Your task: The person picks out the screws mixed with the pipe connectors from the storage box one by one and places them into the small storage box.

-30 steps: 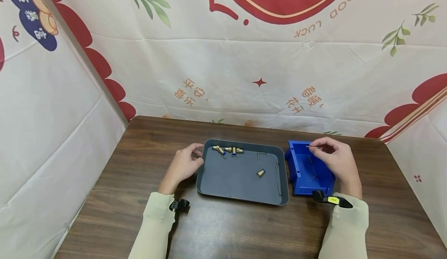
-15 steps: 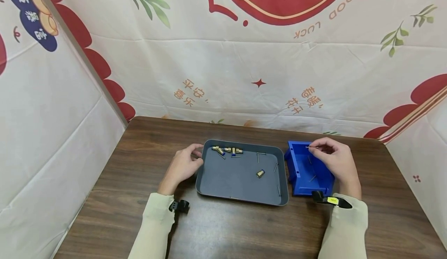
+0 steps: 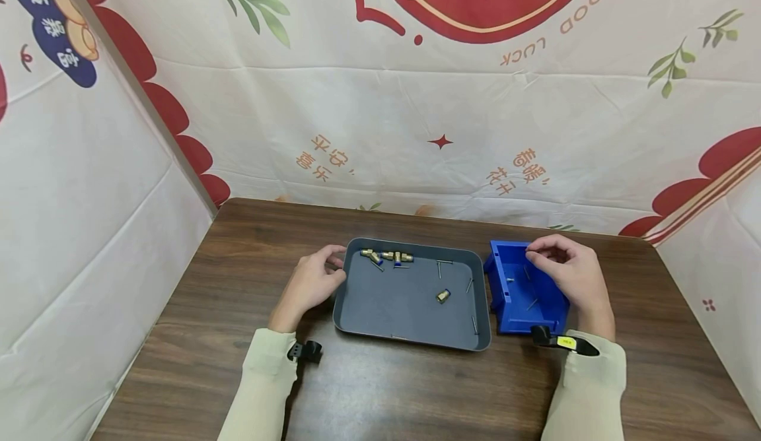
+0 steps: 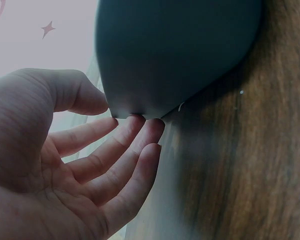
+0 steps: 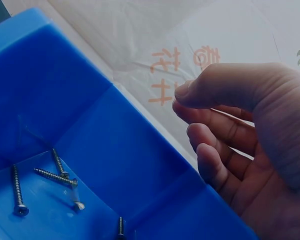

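Note:
In the head view my left hand [image 3: 315, 281] is at the left end of a grey tray [image 3: 380, 319]. The left wrist view has its thumb and fingertips against the tray's outer wall [image 4: 165, 55]. Over the back right rim of a blue bin [image 3: 502, 305] is my right hand [image 3: 567, 272]. Its thumb and index fingertips come together with nothing between them, the other fingers loosely bent. Several screws lie in the bin, among them a long screw [image 5: 18, 192] and a crossing screw [image 5: 55, 176]. A blurred screw [image 5: 77, 200] appears close by these.
Toward the tray's back left are brass fittings [image 3: 397, 256] with blue ends; one more fitting [image 3: 443, 296] lies right of its middle. Several loose screws [image 3: 470, 285] are scattered in the tray. The wooden table [image 3: 380, 395] meets a printed cloth wall [image 3: 380, 131] behind.
The screw pinched in my right fingertips has been let go, and a small screw now shows inside the blue bin. Both hands have stayed in place.

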`<state>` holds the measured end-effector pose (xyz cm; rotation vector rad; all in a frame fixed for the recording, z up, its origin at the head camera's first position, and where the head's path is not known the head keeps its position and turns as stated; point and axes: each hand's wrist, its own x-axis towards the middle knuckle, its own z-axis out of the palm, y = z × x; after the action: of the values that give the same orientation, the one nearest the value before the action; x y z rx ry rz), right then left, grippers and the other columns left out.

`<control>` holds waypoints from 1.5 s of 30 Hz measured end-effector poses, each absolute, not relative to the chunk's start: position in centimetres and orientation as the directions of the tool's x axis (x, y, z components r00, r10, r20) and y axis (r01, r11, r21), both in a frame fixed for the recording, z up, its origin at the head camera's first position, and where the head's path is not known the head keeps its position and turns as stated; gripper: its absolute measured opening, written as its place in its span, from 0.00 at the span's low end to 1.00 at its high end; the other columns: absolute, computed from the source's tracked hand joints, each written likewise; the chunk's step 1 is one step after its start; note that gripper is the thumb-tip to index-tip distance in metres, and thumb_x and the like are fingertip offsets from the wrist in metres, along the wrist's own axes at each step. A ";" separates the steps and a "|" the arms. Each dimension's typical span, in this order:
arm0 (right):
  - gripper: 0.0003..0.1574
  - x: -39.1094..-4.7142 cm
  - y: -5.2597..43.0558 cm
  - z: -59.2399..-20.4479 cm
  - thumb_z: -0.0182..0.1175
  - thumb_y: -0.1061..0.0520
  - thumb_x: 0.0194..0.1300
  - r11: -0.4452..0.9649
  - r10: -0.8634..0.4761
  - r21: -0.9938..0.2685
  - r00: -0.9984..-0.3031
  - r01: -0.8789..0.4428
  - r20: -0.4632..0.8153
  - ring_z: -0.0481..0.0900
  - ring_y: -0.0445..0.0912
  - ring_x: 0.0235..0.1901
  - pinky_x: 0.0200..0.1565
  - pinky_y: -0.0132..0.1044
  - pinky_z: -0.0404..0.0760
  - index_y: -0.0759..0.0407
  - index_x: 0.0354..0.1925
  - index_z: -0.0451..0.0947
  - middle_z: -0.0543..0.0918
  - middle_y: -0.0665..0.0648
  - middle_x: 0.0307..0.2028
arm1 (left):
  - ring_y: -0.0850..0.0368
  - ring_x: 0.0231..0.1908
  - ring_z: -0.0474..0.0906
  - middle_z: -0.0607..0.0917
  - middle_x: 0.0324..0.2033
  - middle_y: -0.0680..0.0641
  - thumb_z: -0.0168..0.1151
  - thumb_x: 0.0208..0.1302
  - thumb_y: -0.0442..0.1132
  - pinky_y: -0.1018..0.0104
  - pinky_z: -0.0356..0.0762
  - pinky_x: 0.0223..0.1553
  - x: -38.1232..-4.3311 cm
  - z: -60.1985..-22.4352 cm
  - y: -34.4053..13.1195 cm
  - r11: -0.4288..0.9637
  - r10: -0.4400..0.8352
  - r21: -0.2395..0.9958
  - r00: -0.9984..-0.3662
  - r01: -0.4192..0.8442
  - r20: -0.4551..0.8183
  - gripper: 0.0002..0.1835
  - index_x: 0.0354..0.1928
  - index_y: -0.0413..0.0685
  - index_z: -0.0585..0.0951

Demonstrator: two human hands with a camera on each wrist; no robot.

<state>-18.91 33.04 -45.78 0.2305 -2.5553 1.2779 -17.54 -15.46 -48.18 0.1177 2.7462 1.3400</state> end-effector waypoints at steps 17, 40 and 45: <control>0.10 -19.3 32.5 -45.4 0.70 0.69 0.72 0.541 -0.033 -0.782 -0.937 -0.310 0.348 0.81 0.39 0.38 0.42 0.23 0.77 0.72 0.51 0.86 0.89 0.43 0.42 | 0.47 0.48 0.89 0.91 0.51 0.44 0.64 0.69 0.35 0.46 0.85 0.52 -17.7 -48.3 -15.6 0.614 0.120 0.787 -0.993 0.056 -0.023 0.27 0.71 0.47 0.83; 0.21 -20.3 25.2 -43.8 0.71 0.73 0.68 0.380 -0.264 -0.802 -0.885 -0.460 0.383 0.85 0.39 0.43 0.43 0.29 0.81 0.66 0.58 0.85 0.89 0.66 0.48 | 0.48 0.48 0.89 0.91 0.50 0.45 0.64 0.69 0.35 0.46 0.85 0.52 -17.7 -48.2 -15.5 0.620 0.117 0.782 -0.993 0.055 -0.023 0.28 0.71 0.47 0.83; 0.23 -20.5 23.9 -44.1 0.71 0.72 0.69 0.352 -0.316 -0.807 -0.872 -0.475 0.375 0.85 0.42 0.45 0.46 0.29 0.81 0.64 0.61 0.84 0.89 0.66 0.50 | 0.47 0.49 0.88 0.90 0.51 0.44 0.64 0.69 0.36 0.46 0.85 0.52 -17.6 -48.2 -15.5 0.619 0.113 0.784 -0.993 0.047 -0.030 0.28 0.71 0.48 0.83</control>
<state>-20.50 23.94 -44.07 0.7233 -2.4529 1.5445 -17.56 -15.45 -48.22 0.1361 2.7573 1.3325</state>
